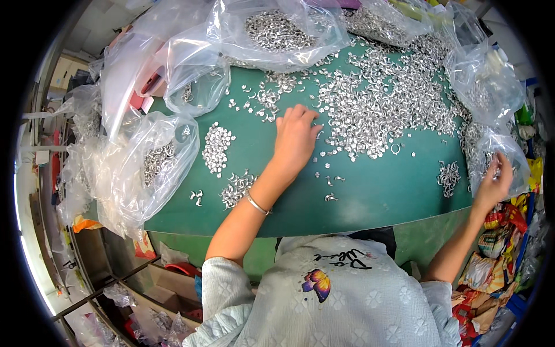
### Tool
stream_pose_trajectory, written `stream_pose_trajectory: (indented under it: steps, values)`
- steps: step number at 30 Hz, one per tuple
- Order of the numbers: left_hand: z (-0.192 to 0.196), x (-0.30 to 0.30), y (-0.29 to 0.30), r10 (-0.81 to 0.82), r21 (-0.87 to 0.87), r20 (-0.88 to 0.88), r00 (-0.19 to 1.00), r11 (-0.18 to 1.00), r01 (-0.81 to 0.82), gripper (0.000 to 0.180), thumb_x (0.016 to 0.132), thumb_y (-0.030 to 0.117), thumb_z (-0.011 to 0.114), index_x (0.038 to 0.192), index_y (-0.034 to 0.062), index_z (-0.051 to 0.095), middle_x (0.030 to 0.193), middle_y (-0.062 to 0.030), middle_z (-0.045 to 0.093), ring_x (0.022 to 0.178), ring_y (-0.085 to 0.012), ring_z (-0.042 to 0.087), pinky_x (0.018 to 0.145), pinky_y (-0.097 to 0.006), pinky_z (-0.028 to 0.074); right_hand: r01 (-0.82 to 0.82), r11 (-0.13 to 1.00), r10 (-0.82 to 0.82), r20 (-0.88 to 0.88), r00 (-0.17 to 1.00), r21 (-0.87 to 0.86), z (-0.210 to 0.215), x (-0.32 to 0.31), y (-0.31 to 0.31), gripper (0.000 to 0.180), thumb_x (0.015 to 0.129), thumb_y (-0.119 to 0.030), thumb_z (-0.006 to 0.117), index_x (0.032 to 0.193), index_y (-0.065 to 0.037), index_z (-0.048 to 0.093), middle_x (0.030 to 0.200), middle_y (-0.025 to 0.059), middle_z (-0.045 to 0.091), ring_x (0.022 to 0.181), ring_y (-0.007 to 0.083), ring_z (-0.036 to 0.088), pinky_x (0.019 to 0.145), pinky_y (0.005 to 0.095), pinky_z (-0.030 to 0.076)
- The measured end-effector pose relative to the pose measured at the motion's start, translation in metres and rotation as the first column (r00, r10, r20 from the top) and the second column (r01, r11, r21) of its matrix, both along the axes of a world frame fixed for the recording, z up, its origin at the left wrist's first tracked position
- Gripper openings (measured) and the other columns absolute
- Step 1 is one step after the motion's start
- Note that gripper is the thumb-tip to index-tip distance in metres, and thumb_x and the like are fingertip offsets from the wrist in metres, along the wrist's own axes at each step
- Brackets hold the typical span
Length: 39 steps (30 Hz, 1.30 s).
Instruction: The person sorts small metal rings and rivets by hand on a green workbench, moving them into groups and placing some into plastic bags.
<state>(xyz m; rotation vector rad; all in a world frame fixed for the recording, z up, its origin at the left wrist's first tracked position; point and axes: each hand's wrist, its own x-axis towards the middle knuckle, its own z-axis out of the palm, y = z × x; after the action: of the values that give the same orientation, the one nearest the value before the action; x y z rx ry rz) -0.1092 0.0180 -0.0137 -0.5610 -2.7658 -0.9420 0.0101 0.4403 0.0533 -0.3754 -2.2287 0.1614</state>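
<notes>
My left hand [296, 134] is over the middle of the green table, at the left edge of a wide heap of small silvery metal pieces [370, 110]. Its fingers are bent, with the thumb apart from them, and nothing shows in it. At the far right my right hand [496, 180] is at a clear plastic bag [506, 147] holding similar pieces. The fingers there are drawn together; whatever lies between them is too small to make out. Left of my left forearm are a cluster of small rounded pieces [218, 149] and a pile of curved pieces [237, 189].
Another small pile [448, 178] lies near the right hand. Clear bags with metal pieces stand along the back, including a large one [277, 34], and at the left [156, 168]. Below the table's left side are shelf compartments [167, 283]; colourful packages [494, 248] lie at the right.
</notes>
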Motion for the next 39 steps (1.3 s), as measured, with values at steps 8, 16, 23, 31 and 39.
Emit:
stream_pose_trajectory:
  steps: [8, 16, 23, 31, 39]
  values:
    - [-0.004, -0.003, 0.005, -0.026, -0.026, -0.001, 1.0, 0.999, 0.026, 0.014, 0.08, 0.001, 0.068, 0.093, 0.0053, 0.066, 0.096, -0.0078, 0.059, 0.094, -0.0279, 0.057, 0.081, -0.039, 0.041, -0.721, 0.661, 0.732, 0.389, 0.559, -0.207, -0.031, -0.085, -0.202, 0.019, 0.077, -0.004, 0.071, 0.095, -0.004, 0.067, 0.106, 0.0094, 0.062, 0.101, 0.0272, 0.056, 0.087, 0.0378, 0.043]
    - [-0.001, 0.001, 0.04, -0.198, 0.15, -0.039, 0.979, 0.968, 0.202, 0.022, 0.081, 0.003, 0.068, 0.102, 0.0059, 0.066, 0.099, -0.0093, 0.058, 0.098, -0.0284, 0.056, 0.083, -0.04, 0.041, -0.494, 0.684, 0.647, 0.132, 0.751, -0.537, -0.035, -0.066, -0.165, 0.012, 0.083, 0.003, 0.067, 0.095, 0.002, 0.064, 0.083, 0.0104, 0.063, 0.069, 0.0183, 0.06, 0.064, 0.0292, 0.048]
    - [-0.001, -0.007, 0.073, -0.177, 0.056, -0.101, 0.979, 0.981, 0.183, 0.02, 0.077, 0.004, 0.073, 0.096, 0.0048, 0.068, 0.09, -0.009, 0.06, 0.086, -0.0265, 0.059, 0.074, -0.039, 0.044, -0.325, 0.373, 0.649, -0.006, 0.761, -0.869, -0.034, -0.037, -0.123, 0.019, 0.093, -0.003, 0.059, 0.111, 0.0, 0.065, 0.083, 0.0, 0.059, 0.071, 0.0056, 0.051, 0.063, 0.0206, 0.041]
    - [0.029, 0.006, 0.074, -0.118, 0.453, 0.156, 0.981, 0.891, 0.035, 0.009, 0.081, 0.002, 0.073, 0.089, -0.0004, 0.069, 0.083, -0.0067, 0.066, 0.071, -0.0151, 0.064, 0.062, -0.029, 0.048, -0.314, 0.105, 0.713, -0.149, 0.686, -0.944, -0.04, -0.046, -0.175, 0.031, 0.089, -0.002, 0.066, 0.119, -0.004, 0.063, 0.083, -0.0041, 0.058, 0.067, 0.0014, 0.048, 0.058, 0.0189, 0.04]
    - [0.024, 0.025, 0.091, -0.37, 0.753, 0.48, 0.796, 0.639, -0.157, 0.017, 0.088, 0.006, 0.069, 0.103, -0.0026, 0.067, 0.093, -0.0076, 0.068, 0.079, -0.0108, 0.063, 0.067, -0.024, 0.051, -0.385, 0.556, 0.627, 0.069, 0.776, -0.737, -0.027, -0.035, -0.162, 0.017, 0.085, -0.006, 0.071, 0.1, 0.0, 0.069, 0.08, 0.0072, 0.066, 0.066, 0.0106, 0.056, 0.058, 0.025, 0.046]
